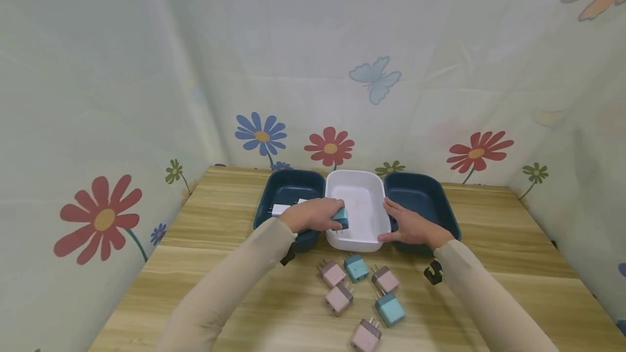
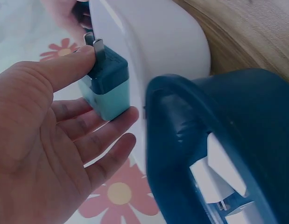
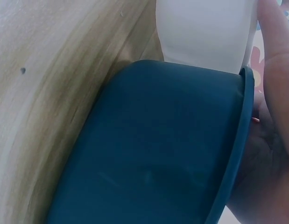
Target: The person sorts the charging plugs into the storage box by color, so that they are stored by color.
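My left hand [image 1: 315, 214] pinches a teal plug charger [image 2: 109, 88] between thumb and fingertips. Its darker end carries two metal prongs, which point down over the left part of the white bin [image 1: 359, 194]. My right hand [image 1: 415, 227] rests across the adjoining rims of the white bin and the right dark blue bin [image 1: 415, 194], thumb and fingers spread apart. In the right wrist view, that blue bin hides part of the hand. White chargers [image 2: 212, 182] lie inside the left dark blue bin [image 1: 293, 178], beneath my left wrist.
On the wooden table [image 1: 220, 297], in front of the bins, lie two teal chargers [image 1: 389, 308] and several pink chargers [image 1: 339, 299], prongs facing various ways. The three bins stand side by side near the back edge. A flowered cloth [image 1: 303, 69] hangs behind.
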A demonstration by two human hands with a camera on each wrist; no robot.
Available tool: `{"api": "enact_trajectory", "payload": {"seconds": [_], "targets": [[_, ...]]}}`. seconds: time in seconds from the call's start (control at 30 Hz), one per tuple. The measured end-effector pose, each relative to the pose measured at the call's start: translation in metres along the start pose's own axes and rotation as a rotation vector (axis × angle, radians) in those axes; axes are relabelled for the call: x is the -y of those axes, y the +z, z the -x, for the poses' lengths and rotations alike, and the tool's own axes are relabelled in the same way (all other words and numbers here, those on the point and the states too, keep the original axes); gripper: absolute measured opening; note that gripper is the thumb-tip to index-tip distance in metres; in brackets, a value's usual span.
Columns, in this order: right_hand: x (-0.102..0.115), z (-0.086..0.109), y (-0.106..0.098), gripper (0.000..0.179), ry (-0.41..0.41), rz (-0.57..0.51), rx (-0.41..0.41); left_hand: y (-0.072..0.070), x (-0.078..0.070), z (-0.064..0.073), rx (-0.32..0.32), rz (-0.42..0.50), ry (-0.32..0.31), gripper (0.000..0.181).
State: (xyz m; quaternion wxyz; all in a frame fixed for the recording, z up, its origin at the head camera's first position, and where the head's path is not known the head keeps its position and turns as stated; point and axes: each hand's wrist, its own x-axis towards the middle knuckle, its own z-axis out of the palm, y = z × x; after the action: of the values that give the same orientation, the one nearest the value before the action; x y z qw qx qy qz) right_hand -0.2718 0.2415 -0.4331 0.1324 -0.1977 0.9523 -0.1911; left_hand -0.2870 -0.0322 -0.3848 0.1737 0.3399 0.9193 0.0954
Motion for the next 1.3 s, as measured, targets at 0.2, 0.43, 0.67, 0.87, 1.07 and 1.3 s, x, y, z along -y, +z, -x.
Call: {"api": "enact_trajectory", "payload": {"seconds": [0.2, 0.43, 0.67, 0.87, 1.07, 1.3], "targets": [[-0.001, -0.001, 0.001, 0.110, 0.001, 0.009, -0.001, 0.007, 0.005, -0.011, -0.013, -0.016, -0.040, 0.045], [-0.002, -0.001, 0.002, 0.109, -0.003, -0.007, -0.008, 0.012, 0.013, -0.024, -0.049, -0.020, -0.045, 0.047], [-0.001, 0.000, 0.001, 0.106, -0.002, -0.008, -0.010, 0.011, 0.020, -0.030, -0.075, 0.038, -0.077, 0.046], [-0.002, 0.000, 0.002, 0.106, -0.007, 0.002, -0.015, 0.010, 0.025, -0.033, -0.091, 0.059, -0.086, 0.047], [-0.001, 0.000, 0.001, 0.108, -0.008, 0.000, -0.010, 0.011, 0.029, -0.038, -0.107, 0.077, -0.092, 0.050], [-0.002, 0.001, 0.002, 0.107, -0.013, 0.004, -0.010, 0.011, 0.031, -0.042, -0.135, 0.087, -0.115, 0.054]]}}
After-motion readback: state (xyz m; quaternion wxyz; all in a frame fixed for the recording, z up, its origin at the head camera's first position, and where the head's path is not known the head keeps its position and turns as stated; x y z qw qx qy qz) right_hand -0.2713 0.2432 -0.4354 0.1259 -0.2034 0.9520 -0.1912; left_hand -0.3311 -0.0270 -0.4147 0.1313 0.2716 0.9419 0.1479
